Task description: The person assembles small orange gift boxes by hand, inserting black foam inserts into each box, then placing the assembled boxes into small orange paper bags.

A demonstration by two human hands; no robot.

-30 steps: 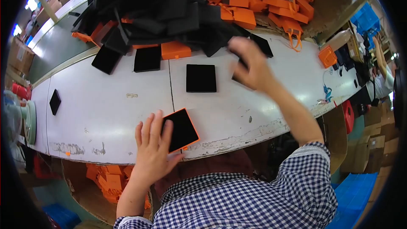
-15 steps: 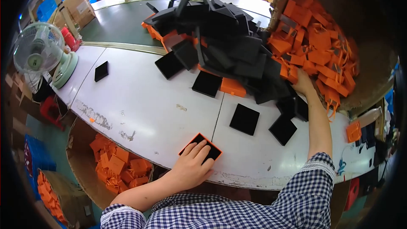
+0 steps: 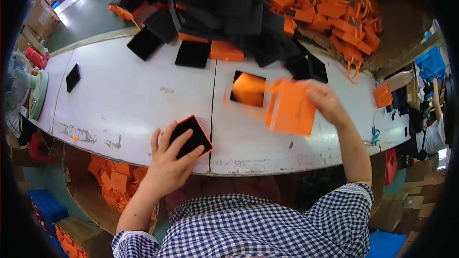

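Observation:
My left hand (image 3: 172, 157) lies with spread fingers on a black square box with an orange rim (image 3: 203, 136) near the table's front edge. Pinched in my right hand (image 3: 325, 101) is an orange paper bag (image 3: 292, 109) with ribbon handles, held above the table and blurred by motion. An orange blurred part of it covers some of a black square (image 3: 258, 96) on the table. Other black squares (image 3: 192, 53) lie in front of a large heap of black pieces (image 3: 234, 12), where an orange box (image 3: 226, 51) pokes out.
A carton of orange bags (image 3: 330, 9) stands at the back right, another carton of them (image 3: 117, 181) below the front left edge. A fan (image 3: 37, 94) is at far left. One small black piece (image 3: 72, 78) lies on the left. At far right a co-worker's arm (image 3: 437, 98) shows.
My right hand has come out of the carton towards me with an orange bag. The view has shifted. My left hand stays on the orange-rimmed box, its fingers more spread.

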